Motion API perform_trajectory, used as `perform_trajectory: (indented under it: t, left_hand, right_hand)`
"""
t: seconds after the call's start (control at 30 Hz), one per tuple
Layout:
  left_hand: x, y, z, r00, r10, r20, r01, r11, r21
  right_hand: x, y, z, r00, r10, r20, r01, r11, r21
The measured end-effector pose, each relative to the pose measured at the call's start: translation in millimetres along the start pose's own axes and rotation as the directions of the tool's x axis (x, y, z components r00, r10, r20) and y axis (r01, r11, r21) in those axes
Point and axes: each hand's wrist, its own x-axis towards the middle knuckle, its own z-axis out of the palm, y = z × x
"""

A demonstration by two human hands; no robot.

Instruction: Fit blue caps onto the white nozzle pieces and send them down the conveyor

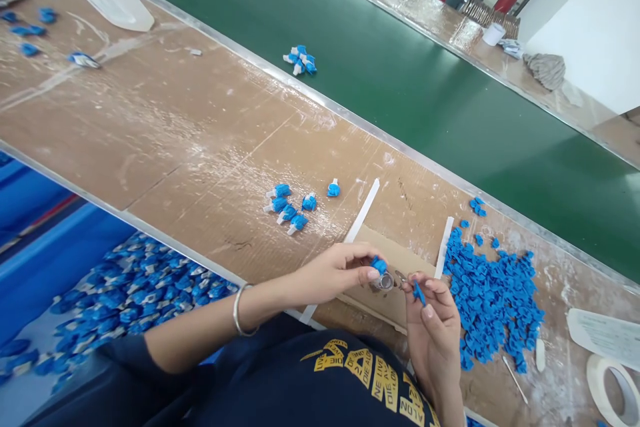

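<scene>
My left hand [350, 270] pinches a small blue plastic piece [379, 265] between thumb and fingers. That piece is right beside a round metal fixture [385, 281] on a cardboard pad [415, 257]; I cannot tell whether they touch. To the right of the fixture, my right hand [434, 317] is closed on another blue piece [419, 292], thin and held between thumb and fingers. A big heap of loose blue pieces [493, 293] lies just beyond the right hand. Left of the pad, several blue-and-white assembled parts [287, 212] rest on the table.
Behind the brown table [165, 113] runs a green conveyor belt [400, 67] carrying a small cluster of blue-and-white parts [300, 60]. White strips [367, 207] border the pad. A tape roll [613, 387] lies at right. A bin of blue-and-white parts [145, 287] stands below left.
</scene>
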Motion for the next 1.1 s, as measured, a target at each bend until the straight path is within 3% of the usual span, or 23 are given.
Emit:
perform_trajectory:
  t: [0.1,0.23,0.43,0.53,0.6,0.67,0.73,0.8,0.87,1.0,1.1]
  left_hand:
    - [1.2,-2.0,27.8,0.990,-0.142,0.013,0.132,0.879,-0.458]
    - [4.1,-6.9,49.5,0.980,-0.198,0.035,0.173,0.743,-0.646]
    - [4.0,-5.8,55.9,0.981,-0.191,0.026,0.154,0.696,-0.701]
    - [2.9,-3.6,57.5,0.981,-0.191,0.035,0.157,0.677,-0.719]
    - [1.8,-3.0,58.7,0.978,-0.203,0.050,0.174,0.662,-0.729]
    - [1.2,-3.5,59.3,0.974,-0.220,0.054,0.189,0.656,-0.730]
    - [1.5,-4.5,58.5,0.968,-0.244,0.048,0.203,0.663,-0.721]
    - [2.9,-5.1,56.5,0.962,-0.271,0.043,0.221,0.674,-0.704]
    - [4.7,-4.7,54.0,0.960,-0.274,0.059,0.238,0.690,-0.684]
    - [7.3,-2.1,51.5,0.966,-0.231,0.119,0.252,0.724,-0.642]
    - [7.2,0.4,51.1,0.970,-0.213,0.120,0.243,0.771,-0.588]
  right_hand:
    - [0.9,-3.6,5.0,0.997,0.058,-0.043,-0.053,0.993,0.104]
    - [0.3,-6.4,7.6,0.995,0.098,-0.004,-0.096,0.981,0.169]
    - [-0.4,1.3,4.7,0.999,-0.022,0.039,0.020,0.999,0.048]
    - [-0.6,6.6,-0.3,0.973,-0.206,0.109,0.223,0.957,-0.186]
    - [-1.0,7.5,-4.8,0.899,-0.390,0.201,0.438,0.820,-0.368]
    - [-1.3,4.8,-8.8,0.791,-0.511,0.337,0.611,0.624,-0.486]
    - [-1.0,-0.6,-11.0,0.714,-0.530,0.458,0.696,0.459,-0.553]
    - [0.1,-6.7,-11.5,0.685,-0.511,0.519,0.718,0.354,-0.599]
    - [1.6,-10.9,-11.5,0.683,-0.508,0.525,0.719,0.336,-0.609]
    - [-0.2,-9.3,-13.3,0.715,-0.494,0.495,0.695,0.421,-0.583]
    - [-6.1,-4.0,-14.8,0.726,-0.483,0.489,0.684,0.439,-0.583]
